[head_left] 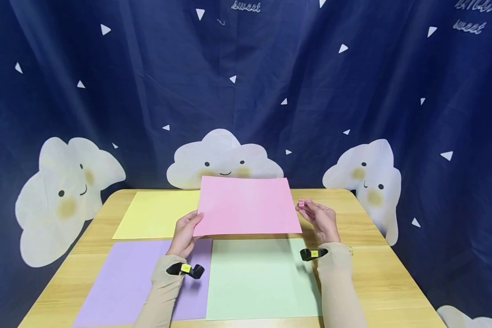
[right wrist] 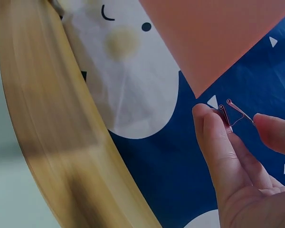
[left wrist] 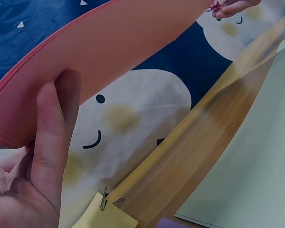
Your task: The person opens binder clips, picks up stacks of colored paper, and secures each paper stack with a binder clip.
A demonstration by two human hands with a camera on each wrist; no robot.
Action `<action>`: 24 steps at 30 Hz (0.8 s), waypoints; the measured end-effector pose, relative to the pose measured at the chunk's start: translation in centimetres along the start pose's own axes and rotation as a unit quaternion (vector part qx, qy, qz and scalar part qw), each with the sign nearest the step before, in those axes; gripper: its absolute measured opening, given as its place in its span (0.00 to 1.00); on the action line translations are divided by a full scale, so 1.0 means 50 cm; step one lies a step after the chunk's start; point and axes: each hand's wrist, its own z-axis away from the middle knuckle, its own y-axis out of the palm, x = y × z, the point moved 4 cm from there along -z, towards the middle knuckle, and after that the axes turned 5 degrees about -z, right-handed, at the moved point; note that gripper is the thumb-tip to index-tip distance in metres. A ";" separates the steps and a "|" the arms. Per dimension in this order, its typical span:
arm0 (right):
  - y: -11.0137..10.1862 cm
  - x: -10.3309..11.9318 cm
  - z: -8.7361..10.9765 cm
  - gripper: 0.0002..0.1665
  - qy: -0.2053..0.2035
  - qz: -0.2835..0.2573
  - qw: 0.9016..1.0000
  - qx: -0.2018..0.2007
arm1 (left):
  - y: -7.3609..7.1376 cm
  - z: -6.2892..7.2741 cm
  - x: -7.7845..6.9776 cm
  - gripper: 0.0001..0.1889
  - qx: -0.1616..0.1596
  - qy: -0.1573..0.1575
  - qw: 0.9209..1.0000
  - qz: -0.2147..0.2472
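My left hand [head_left: 187,232] grips the left edge of a pink stack of paper [head_left: 248,205], thumb on the near face. The stack is raised off the table and tilted; in the left wrist view its edge looks several sheets thick. To its right, my right hand [head_left: 321,221] pinches a small pink binder clip [head_left: 301,202] between thumb and fingers. In the right wrist view, the clip's wire handles [right wrist: 240,111] stick out, and the clip is apart from the corner of the pink paper [right wrist: 213,47].
Yellow paper [head_left: 156,214] lies at the back left, with a clip's wire handles [left wrist: 103,202] at its corner. Purple paper [head_left: 127,278] lies front left, and light green paper [head_left: 262,282] front middle, on the wooden table [head_left: 385,273]. A dark blue curtain [head_left: 246,100] hangs behind.
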 end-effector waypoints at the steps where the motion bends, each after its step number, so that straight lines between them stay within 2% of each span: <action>1: 0.000 -0.001 0.000 0.12 0.000 -0.001 1.000 0.001 | 0.000 0.000 0.000 0.26 0.000 0.000 1.000 0.000; 13: 0.003 -0.005 -0.001 0.11 0.015 0.012 1.000 -0.012 | 0.008 0.001 -0.001 0.24 0.000 -0.001 1.000 0.001; 24: 0.006 -0.006 -0.002 0.12 0.018 0.006 1.000 -0.010 | 0.004 -0.002 0.002 0.24 0.000 0.001 1.000 -0.009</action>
